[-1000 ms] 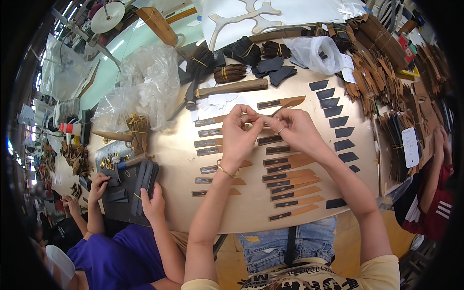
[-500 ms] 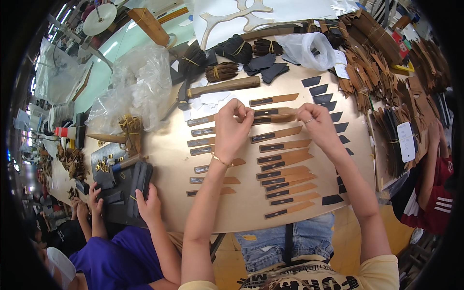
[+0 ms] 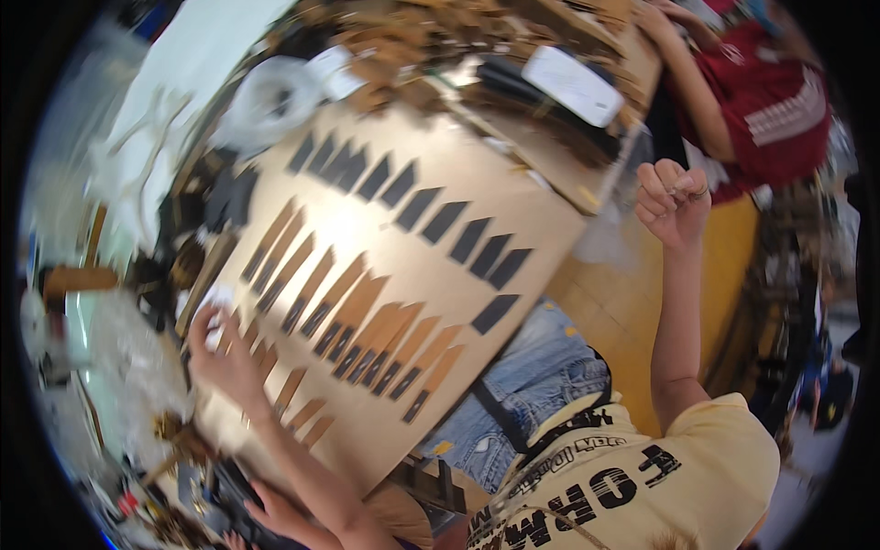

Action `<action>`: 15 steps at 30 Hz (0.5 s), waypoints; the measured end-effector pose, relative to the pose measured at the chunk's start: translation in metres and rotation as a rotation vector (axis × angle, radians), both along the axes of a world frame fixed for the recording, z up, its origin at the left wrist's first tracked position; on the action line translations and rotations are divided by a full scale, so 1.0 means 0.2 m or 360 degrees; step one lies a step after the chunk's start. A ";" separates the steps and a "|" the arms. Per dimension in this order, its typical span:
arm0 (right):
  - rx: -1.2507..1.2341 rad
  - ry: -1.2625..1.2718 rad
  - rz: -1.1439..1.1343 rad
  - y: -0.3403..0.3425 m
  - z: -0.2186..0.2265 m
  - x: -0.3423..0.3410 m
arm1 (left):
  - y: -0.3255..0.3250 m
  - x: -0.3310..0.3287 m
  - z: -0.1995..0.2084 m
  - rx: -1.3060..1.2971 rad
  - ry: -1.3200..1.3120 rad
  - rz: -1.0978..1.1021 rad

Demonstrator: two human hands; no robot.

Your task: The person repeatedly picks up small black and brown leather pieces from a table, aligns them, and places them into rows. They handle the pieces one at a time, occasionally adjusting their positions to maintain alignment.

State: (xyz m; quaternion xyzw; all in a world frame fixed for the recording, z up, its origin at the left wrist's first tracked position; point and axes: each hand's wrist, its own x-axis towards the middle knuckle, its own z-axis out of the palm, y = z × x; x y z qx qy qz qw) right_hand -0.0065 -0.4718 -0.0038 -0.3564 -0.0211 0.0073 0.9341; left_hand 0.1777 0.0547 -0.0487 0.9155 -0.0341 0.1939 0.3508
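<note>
Left hand [image 3: 220, 353] presses, fingers curled, on the brown strips [image 3: 357, 321] at the board's [image 3: 513, 197] edge. Right hand [image 3: 674, 202] is raised in a loose fist beside that board, seemingly between placements.

The person wears a pale yellow short-sleeved T-shirt [image 3: 669, 467] with black lettering, blue denim jeans [image 3: 532, 385], a thin bracelet on the left wrist [image 3: 247, 420], bare forearms.

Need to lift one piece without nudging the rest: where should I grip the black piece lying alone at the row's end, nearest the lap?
Pinch the lone black piece across its two long edges, near the middle, coming down from the lap side of the board. It lies flat with bare board around it, and its neighbours sit only on the far side, so that approach probably disturbs nothing.
</note>
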 end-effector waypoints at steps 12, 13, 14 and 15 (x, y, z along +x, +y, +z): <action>-0.1387 0.1550 -0.0805 -0.47 -1.48 -0.28 | 0.38 -0.55 0.13 0.0047 0.0037 0.0580; -0.2934 0.1508 -0.0331 -0.53 -1.56 -0.28 | 0.41 -0.61 0.10 -0.0200 -0.0070 0.0593; -0.3740 0.1490 -0.0280 -0.59 -1.63 -0.29 | 0.46 -0.69 0.10 0.0031 -0.0039 0.0703; -0.3633 0.1422 -0.0359 -0.69 -1.66 -0.27 | 0.49 -0.75 0.08 -0.0022 0.0023 0.0790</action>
